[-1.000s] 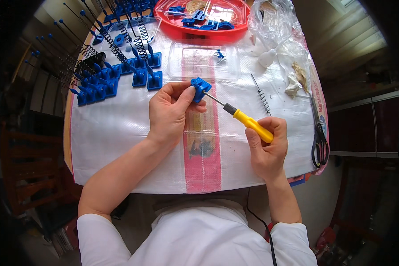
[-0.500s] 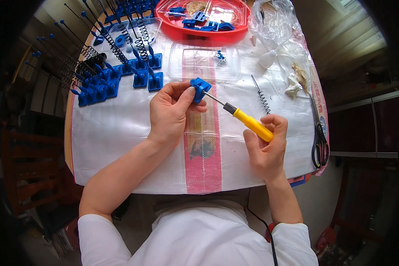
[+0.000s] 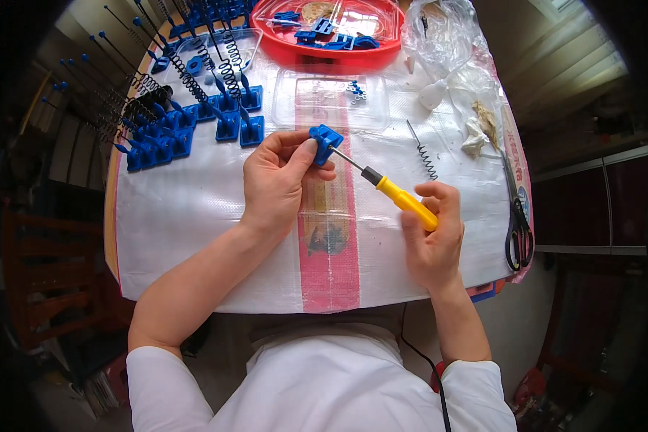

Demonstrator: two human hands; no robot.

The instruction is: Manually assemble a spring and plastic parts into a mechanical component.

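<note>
My left hand (image 3: 284,173) pinches a small blue plastic base (image 3: 327,142) between thumb and fingers, above the middle of the table. The metal shaft of a yellow-handled screwdriver (image 3: 402,196) meets the base on its right side; the very tip is hidden in it. My right hand (image 3: 437,234) is closed around the end of the screwdriver's handle, thumb on the near side and fingers on the far side. Just beyond the right hand, a black coil spring with a straight end (image 3: 426,155) lies on the table sheet.
Assembled blue bases with springs (image 3: 162,140) crowd the far left. A red tray (image 3: 324,57) of blue parts stands at the back. Nearer is a clear plastic lid (image 3: 291,101) with small blue-and-white pieces. Black-handled scissors (image 3: 518,237) and crumpled plastic bags (image 3: 446,36) lie right.
My right hand has shifted slightly, its fingers moving around the screwdriver's handle, and the handle end has moved a little left. The left hand and blue base stay in place.
</note>
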